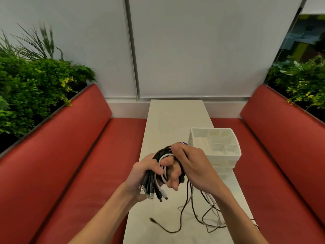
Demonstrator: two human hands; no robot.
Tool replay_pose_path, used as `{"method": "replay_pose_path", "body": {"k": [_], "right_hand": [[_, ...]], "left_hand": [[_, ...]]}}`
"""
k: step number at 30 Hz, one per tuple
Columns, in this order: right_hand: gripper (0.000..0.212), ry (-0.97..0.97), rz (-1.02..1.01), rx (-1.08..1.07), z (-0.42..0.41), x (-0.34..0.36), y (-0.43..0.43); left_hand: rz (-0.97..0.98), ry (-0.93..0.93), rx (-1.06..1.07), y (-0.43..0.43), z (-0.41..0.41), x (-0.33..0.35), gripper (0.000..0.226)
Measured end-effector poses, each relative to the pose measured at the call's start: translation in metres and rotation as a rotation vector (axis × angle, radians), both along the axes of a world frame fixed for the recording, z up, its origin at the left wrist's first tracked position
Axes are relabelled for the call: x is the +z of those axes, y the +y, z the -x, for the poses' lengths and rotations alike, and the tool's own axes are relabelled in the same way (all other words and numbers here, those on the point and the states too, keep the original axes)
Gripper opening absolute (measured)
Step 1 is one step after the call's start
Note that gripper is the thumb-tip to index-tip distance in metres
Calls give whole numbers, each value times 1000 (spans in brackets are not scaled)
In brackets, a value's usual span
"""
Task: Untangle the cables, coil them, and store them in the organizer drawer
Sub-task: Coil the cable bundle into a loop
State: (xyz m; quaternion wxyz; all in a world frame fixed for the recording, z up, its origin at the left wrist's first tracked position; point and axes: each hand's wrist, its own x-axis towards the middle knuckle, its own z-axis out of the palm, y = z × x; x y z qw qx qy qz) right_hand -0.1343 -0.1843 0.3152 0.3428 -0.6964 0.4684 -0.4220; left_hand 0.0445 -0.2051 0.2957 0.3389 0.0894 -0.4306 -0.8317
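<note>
Head view: the left hand (145, 173) grips black and white cables (160, 153) just above their plugs, while the right hand (191, 166) curls round the loops. Loose tails trail to 5 o'clock on the worktop (172, 120). The organizer (221, 161) stands at 2 o'clock. The cables look light, limp and snag-prone, so they are best held near the plugs.

A pale grey-white panelled wall (193, 50) closes the far side, split by a thin vertical metal strip (132, 50). A red padded bench on the left (61, 147) faces a matching red padded bench on the right (281, 138). Between them, a long narrow cream-topped table (175, 117) reaches toward the wall. Dense green leafy plants with small yellow flowers rise behind the left backrest (26, 85) and the right backrest (302, 81). A glass pane (307, 36) at the upper right shows a dim interior. The light is soft and even.
</note>
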Motion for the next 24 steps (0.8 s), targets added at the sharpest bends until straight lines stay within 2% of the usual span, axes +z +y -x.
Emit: {"method": "replay_pose_path", "body": {"k": [6,11,13,17,21,24], "right_hand": [[36,185,21,-165,-4,-14,-11],[41,239,49,-234,-9,-27,-13],[45,239,96,-290,-11,-31,-12],[48,216,176,-342,-14,-35,-9],[55,219,189,-315,-11,-29,-15],[52,237,219,-247,2,-24,-20]], "left_hand": [[167,-313,161,-1,-3,-1,19],[221,-443,278,5,-1,-2,17],[252,-485,330,7,0,2,26],[152,-423,437,12,4,1,38],[-8,-283,433,13,9,-3,42],[8,-288,405,12,8,2,50]]}}
